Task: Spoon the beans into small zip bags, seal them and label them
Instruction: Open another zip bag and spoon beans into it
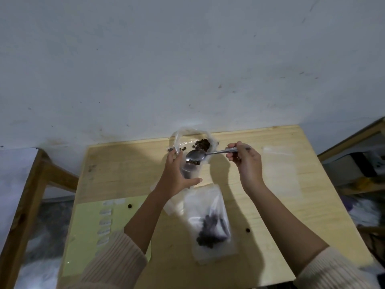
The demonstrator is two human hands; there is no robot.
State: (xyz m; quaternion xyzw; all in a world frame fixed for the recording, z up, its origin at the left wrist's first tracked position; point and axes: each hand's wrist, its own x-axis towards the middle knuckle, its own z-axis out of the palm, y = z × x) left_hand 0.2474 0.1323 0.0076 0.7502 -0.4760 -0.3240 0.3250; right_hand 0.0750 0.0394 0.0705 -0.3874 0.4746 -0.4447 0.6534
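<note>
My right hand [246,161] pinches the handle of a metal spoon [195,155]. The spoon's bowl is tipped over the mouth of a small clear zip bag [190,172], which my left hand [176,176] holds upright; a few dark beans [194,162] sit at the bag's mouth. Behind it lies a large clear plastic bag [187,135] holding the heap of dark beans [202,143]. A filled zip bag [210,226] with beans lies flat on the wooden table [125,170] near me.
A yellow-green label sheet [87,230] with several white labels lies at the front left. Empty clear zip bags [281,170] lie at the right. Two loose beans [130,206] rest on the table. Wooden furniture flanks the table; a wall stands behind.
</note>
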